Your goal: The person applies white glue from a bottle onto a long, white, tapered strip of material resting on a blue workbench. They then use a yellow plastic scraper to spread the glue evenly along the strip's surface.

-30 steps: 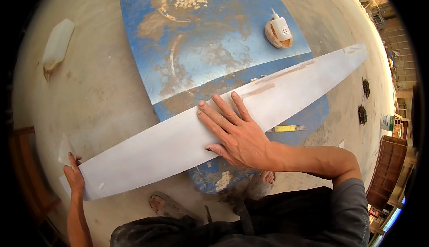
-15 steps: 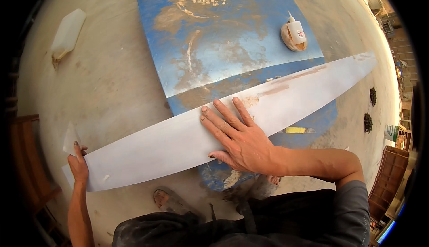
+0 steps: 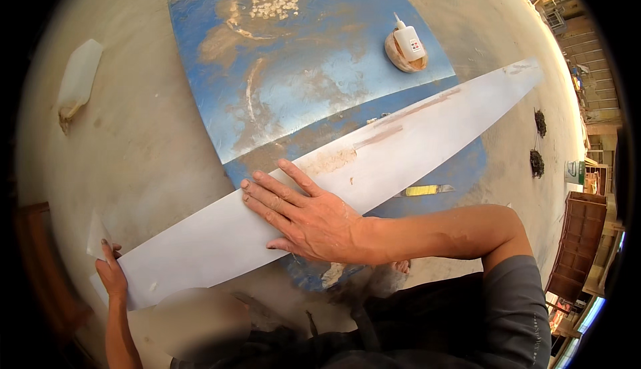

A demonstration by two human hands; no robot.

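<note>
A long white tapered panel [image 3: 461, 118] lies slantwise before me, running from lower left to upper right. Brownish scraped patches mark its far edge near the middle. My right hand [image 3: 307, 222] rests flat on its surface left of these patches, fingers stretched out. At the panel's left end, my left hand [image 3: 112, 272] grips it, partly hiding the end. A pale triangular piece [image 3: 100, 235] stands up beside that hand; how it joins the panel I cannot tell. Just past the panel's near edge lies a yellow-handled knife [image 3: 424, 190].
Under the panel spreads a dusty blue sheet [image 3: 320, 95], with pale crumbs [image 3: 274, 3] at its far end. A white squeeze bottle [image 3: 408, 42] sits in a small bowl [image 3: 395, 58]. A white jug [image 3: 80, 78] lies left; dark clumps [image 3: 537, 162] and a brown wooden rack [image 3: 577, 242] are right.
My right hand has slid leftward along the panel, uncovering more of the scraped patch. The whole view has shifted, and my left hand keeps its grip on the panel's end.
</note>
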